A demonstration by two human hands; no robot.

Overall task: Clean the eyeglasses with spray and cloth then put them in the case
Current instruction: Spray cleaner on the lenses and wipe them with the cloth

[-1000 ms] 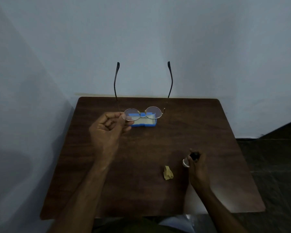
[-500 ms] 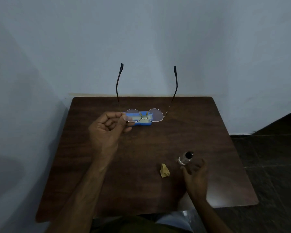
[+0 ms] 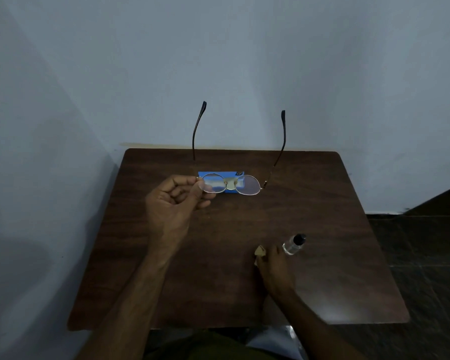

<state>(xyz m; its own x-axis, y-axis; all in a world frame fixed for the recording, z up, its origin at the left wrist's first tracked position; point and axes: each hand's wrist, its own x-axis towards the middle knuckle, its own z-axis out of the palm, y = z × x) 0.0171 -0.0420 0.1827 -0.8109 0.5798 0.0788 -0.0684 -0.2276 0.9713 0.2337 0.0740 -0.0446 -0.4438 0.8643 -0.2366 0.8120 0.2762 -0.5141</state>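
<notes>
My left hand point(image 3: 176, 203) pinches the left lens rim of the round gold-framed eyeglasses point(image 3: 247, 185), held above the table with both dark temples pointing away toward the wall. Behind and below the lenses lies the open blue case point(image 3: 230, 175). A small clear spray bottle point(image 3: 294, 244) with a black cap lies on the table at the front right. Just left of it my right hand point(image 3: 274, 266) is on the small crumpled yellow cloth point(image 3: 259, 251), fingers curled over it; most of the cloth is hidden.
The dark wooden table point(image 3: 218, 281) stands in a corner against pale walls. Dark floor shows to the right. My lap sits below the table's near edge.
My right hand let go of the spray bottle, which now lies on the table, and moved left onto the yellow cloth. My left hand keeps holding the eyeglasses.
</notes>
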